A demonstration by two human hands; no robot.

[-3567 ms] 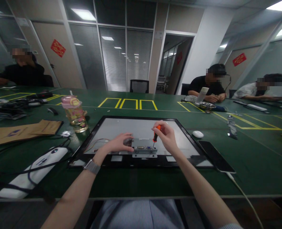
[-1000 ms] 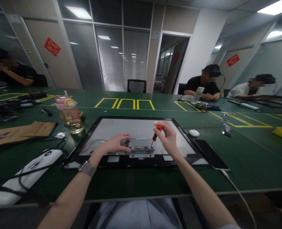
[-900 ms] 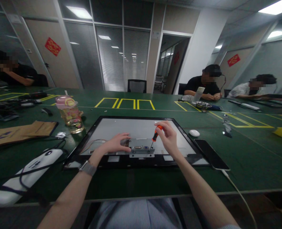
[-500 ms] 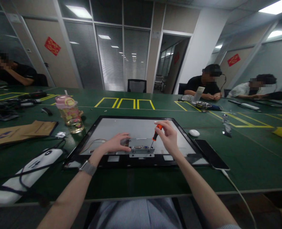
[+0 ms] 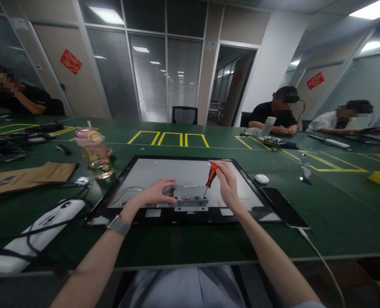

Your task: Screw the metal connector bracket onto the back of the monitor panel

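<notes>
My right hand holds an orange-and-black screwdriver near the top of its handle. The screwdriver leans slightly, its tip down at the right end of a metal bracket with a row of ports. My left hand is open at the bracket's left end, fingers and thumb apart, the thumb tip appearing to touch the bracket's corner. Under both hands lies a flat display panel with a black frame and pale back. Thin wires run across its left part, partly behind my left wrist.
Right of the panel are a phone on a cable and a white mouse-like object. To the left stand a pink-lidded bottle, a paper bag and a white device with black cords. Several people sit across the green table.
My right hand's fingers have shifted around the top of the screwdriver handle, showing more of it, and the handle tilts slightly more to the right. My left hand stays in place.
</notes>
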